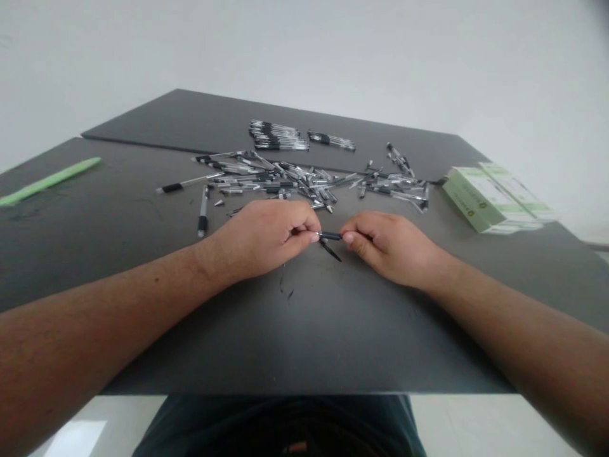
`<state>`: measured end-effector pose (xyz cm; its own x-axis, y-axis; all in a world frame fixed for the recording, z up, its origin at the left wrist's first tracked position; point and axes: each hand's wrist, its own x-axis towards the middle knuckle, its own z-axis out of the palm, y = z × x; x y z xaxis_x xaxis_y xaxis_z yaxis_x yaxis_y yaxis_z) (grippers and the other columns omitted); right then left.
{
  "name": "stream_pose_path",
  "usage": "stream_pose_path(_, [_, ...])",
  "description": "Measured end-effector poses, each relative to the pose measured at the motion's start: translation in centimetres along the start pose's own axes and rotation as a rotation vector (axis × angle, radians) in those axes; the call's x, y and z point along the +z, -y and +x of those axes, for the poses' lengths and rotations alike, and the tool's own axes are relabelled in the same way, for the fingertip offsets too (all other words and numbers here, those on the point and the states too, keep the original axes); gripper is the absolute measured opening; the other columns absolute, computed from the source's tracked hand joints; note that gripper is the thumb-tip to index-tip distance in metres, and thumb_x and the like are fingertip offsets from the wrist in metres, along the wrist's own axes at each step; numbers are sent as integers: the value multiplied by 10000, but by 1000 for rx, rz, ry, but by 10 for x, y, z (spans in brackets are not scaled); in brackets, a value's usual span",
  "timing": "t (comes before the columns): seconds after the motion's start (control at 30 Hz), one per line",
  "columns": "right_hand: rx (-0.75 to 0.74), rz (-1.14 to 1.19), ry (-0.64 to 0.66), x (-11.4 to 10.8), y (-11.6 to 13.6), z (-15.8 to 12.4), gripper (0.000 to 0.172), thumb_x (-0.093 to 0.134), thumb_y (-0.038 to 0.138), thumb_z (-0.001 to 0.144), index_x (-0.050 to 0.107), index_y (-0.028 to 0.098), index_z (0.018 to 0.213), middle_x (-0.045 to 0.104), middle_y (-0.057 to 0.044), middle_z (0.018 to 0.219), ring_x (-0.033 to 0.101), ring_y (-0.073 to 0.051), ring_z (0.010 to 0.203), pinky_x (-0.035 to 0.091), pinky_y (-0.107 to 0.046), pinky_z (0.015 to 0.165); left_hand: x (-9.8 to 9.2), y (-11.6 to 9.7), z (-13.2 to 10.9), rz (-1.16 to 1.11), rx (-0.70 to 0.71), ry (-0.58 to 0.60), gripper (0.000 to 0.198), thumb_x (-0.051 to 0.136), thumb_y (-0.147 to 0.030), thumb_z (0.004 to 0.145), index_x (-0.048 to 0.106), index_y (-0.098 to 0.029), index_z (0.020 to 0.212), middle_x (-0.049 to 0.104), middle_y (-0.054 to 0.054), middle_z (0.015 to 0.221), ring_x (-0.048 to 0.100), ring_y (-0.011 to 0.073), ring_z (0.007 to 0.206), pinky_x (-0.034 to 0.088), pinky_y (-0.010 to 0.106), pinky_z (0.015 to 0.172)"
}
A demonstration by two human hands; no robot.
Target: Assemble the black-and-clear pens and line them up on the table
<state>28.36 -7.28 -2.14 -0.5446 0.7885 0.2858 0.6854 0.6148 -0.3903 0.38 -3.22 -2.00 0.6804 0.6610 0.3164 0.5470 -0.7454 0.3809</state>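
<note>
Pen [332,235] held roughly level over table [304,343], between near edge and loose pens [280,189] heaped toward far edge, likely for easy reach; left hand [271,231] pinches one end, right hand [390,244] the other, presumably for steadiness; boxes [490,197] near right edge

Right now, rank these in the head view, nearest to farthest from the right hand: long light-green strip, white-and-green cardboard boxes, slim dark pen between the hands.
1. Slim dark pen: at the right hand's fingertips.
2. White-and-green cardboard boxes: off to the right.
3. Long light-green strip: far left.
</note>
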Motion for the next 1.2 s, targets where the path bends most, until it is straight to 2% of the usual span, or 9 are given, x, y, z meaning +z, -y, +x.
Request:
stream_pose_path(0.23, [11, 1, -53, 1, 1, 0, 41, 712, 254, 986, 746, 232, 990, 758, -19, 871, 649, -191, 756, 471, -310, 737, 0, -1, 1, 20, -42, 5, 263, 633, -412, 1063, 838, -251, 1089, 846, 13, 931, 774, 217, 885, 509, 328, 820])
stream_pose_path(0.5, [32, 0, 54, -1, 0, -1, 172, 633, 319, 1092, 785, 244, 1067, 804, -59, 946, 717, -241, 880, 517, -330, 809, -4, -2, 2, 138, 41, 62, 334, 560, -417, 1116, 849, -253, 1077, 860, 44, 988, 781, 254, 972, 516, 359, 875])
stream_pose_path(0.77, [30, 31, 77, -1, 1, -1, 156, 627, 300, 1079, 762, 239, 1033, 785, -43, 909, 698, -217, 833, 496, -314, 786, -4, 1, 1, 115, 93, 111, 279, 579, -374, 1103, 817, -238, 1054, 842, 49, 957, 770, 254, 940, 525, 365, 883])
stream_pose_path(0.93, [34, 68, 128, -2, 4, 0, 171, 609, 291, 1093, 755, 231, 1029, 788, -45, 919, 699, -207, 821, 496, -311, 784, -5, 2, -1, 124, 141, 93, 283, 564, -361, 1111, 809, -235, 1048, 838, 61, 968, 775, 264, 962, 525, 375, 895])
stream_pose_path(1.2, [11, 47, 136, 2, -4, 1, 153, 618, 284, 1098, 760, 232, 1081, 818, -66, 988, 730, -223, 882, 529, -321, 826, -3, 5, 0, 55, 42, 118, 263, 601, -410, 1051, 799, -244, 1001, 855, 32, 932, 778, 236, 879, 499, 348, 790])
